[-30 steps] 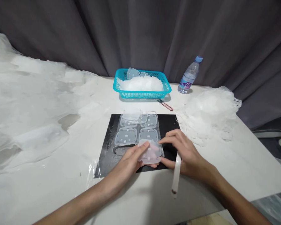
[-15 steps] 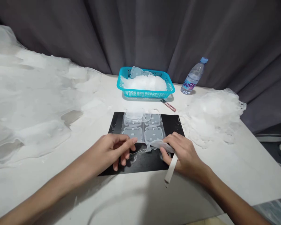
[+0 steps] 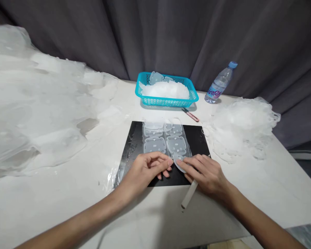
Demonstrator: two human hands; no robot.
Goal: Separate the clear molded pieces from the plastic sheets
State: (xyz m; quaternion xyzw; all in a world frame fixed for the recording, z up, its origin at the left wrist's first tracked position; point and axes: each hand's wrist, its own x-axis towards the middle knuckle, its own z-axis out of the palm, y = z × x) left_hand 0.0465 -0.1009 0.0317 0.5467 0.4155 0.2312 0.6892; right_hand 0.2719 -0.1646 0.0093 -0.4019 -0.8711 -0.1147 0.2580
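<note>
A clear plastic sheet (image 3: 166, 141) of moulded rounded squares lies on a black mat (image 3: 198, 138). At its near edge, both hands meet on a small clear plastic piece (image 3: 180, 167). My left hand (image 3: 149, 168) is curled, its thumb and fingertips pinching the piece's left side. My right hand (image 3: 206, 174) presses its forefinger on the piece's right side and grips a white stick-like cutter (image 3: 189, 195), which points toward me.
A teal basket (image 3: 168, 101) heaped with clear pieces stands behind the mat, a pink-handled tool (image 3: 190, 116) beside it. A water bottle (image 3: 220, 83) stands at the back right. Plastic scraps (image 3: 245, 124) are piled on the right, and clear sheets (image 3: 33, 103) on the left.
A second ago both hands held a cut-out piece above the mat. The left hand then dropped onto the mat. Now both hands' fingertips meet on a clear piece at the sheet's near edge.
</note>
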